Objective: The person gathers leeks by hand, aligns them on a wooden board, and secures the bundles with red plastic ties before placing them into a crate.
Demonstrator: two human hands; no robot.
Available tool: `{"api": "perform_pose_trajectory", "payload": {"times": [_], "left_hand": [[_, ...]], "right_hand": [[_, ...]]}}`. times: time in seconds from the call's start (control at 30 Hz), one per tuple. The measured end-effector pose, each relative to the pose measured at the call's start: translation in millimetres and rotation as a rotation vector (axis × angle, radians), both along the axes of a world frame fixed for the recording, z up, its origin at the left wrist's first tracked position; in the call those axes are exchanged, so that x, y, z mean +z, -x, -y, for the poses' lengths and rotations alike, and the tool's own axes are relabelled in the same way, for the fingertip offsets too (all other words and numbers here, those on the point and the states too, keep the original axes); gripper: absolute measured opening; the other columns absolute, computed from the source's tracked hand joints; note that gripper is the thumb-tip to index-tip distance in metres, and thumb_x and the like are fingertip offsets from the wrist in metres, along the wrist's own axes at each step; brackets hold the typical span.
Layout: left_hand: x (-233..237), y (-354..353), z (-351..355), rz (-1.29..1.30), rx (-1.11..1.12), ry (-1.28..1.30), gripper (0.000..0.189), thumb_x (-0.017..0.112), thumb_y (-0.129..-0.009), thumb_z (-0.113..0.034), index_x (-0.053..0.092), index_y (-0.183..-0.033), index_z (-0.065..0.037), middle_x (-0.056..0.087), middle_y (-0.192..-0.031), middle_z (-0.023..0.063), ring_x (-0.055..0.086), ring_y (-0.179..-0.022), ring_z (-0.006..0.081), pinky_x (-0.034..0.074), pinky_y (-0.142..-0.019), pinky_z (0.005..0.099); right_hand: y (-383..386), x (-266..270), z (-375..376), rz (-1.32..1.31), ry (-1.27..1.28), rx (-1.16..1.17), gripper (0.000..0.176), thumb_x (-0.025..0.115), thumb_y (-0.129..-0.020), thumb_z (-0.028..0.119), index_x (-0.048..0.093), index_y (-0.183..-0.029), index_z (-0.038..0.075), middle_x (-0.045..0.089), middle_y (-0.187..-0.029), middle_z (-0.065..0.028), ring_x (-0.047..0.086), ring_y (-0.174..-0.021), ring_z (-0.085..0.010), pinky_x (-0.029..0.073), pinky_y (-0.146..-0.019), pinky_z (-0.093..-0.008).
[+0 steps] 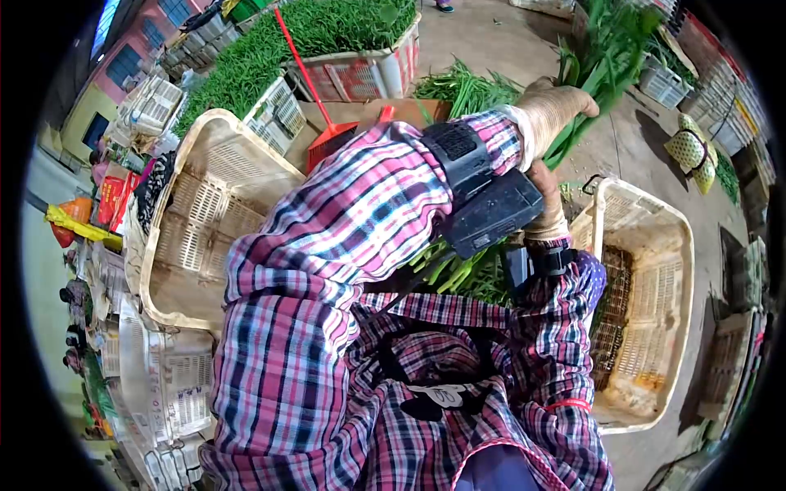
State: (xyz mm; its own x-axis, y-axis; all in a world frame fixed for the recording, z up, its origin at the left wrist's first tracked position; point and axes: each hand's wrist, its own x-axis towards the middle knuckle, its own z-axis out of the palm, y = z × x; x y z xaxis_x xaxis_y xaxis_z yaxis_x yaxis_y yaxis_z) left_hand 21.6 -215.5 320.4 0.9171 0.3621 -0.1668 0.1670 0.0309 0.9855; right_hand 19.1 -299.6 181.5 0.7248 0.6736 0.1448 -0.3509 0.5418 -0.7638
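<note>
A bunch of long leafy greens point(610, 61) stands up at the upper right, its leaves at the top and its stems pointing down. My left hand point(558, 113), reaching across from the left, is closed around the bunch. Lower down, my right hand point(546, 200) is closed at the stem ends; a black box-shaped device point(495, 214) strapped to my left forearm hides part of it. More loose greens point(467, 274) lie below my arms, in front of my lap. Another pile of greens point(465, 88) rests on the ground beyond my left wrist.
An off-white plastic crate point(684, 303) stands at my right, another crate point(192, 217) at my left. Beyond my left arm are a red broom point(303, 69) and a large crate point(352, 78) heaped with greens. Stacked crates point(164, 376) line the left side. A yellow patterned bundle point(692, 151) lies on the right.
</note>
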Motion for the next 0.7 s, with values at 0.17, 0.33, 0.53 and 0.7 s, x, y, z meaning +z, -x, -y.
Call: {"api": "perform_pose_trajectory", "payload": {"times": [0.17,0.33,0.53,0.7], "left_hand": [[-17.1,-6.5,-5.4,0.024,-0.359,0.184,0.023,0.064,-0.078,-0.023,0.061,-0.086,-0.002,0.062,-0.074,0.0096,0.059,-0.066,0.0208,0.05,-0.063,0.0348],[20.1,28.1,-33.0,0.06,-0.488,-0.126,0.023,0.056,-0.086,-0.019,0.061,-0.105,-0.007,0.059,-0.112,0.0095,0.05,-0.113,0.0193,0.047,-0.086,0.0315],[40.7,120.3,-150.7,0.424,-0.815,-0.168,0.023,0.044,-0.094,-0.014,0.057,-0.098,0.004,0.061,-0.106,0.0193,0.06,-0.099,0.0294,0.052,-0.083,0.0399],[-70.1,149.8,-204.6,0.089,-0.531,-0.265,0.054,0.049,-0.09,-0.044,0.054,-0.112,0.005,0.056,-0.118,0.0198,0.053,-0.112,0.0284,0.046,-0.091,0.0405]], "right_hand": [[15.4,-15.4,3.9,-0.215,-0.277,-0.011,0.052,0.064,-0.08,0.038,0.055,-0.118,0.004,0.061,-0.113,-0.0114,0.058,-0.101,-0.0256,0.045,-0.091,-0.0414],[3.9,-29.5,5.1,-0.107,-0.389,-0.032,0.068,0.06,-0.078,0.048,0.045,-0.127,0.004,0.061,-0.098,-0.0119,0.059,-0.091,-0.028,0.044,-0.091,-0.0507],[-8.9,-41.6,22.0,-0.088,-0.459,-0.053,0.076,0.059,-0.081,0.045,0.028,-0.14,0.009,0.059,-0.097,-0.0071,0.057,-0.088,-0.0236,0.043,-0.09,-0.0487],[-15.5,-41.1,33.3,-0.069,-0.391,-0.043,0.083,0.06,-0.083,0.044,0.015,-0.145,0.013,0.057,-0.1,-0.0056,0.056,-0.09,-0.0227,0.046,-0.086,-0.0404]]}}
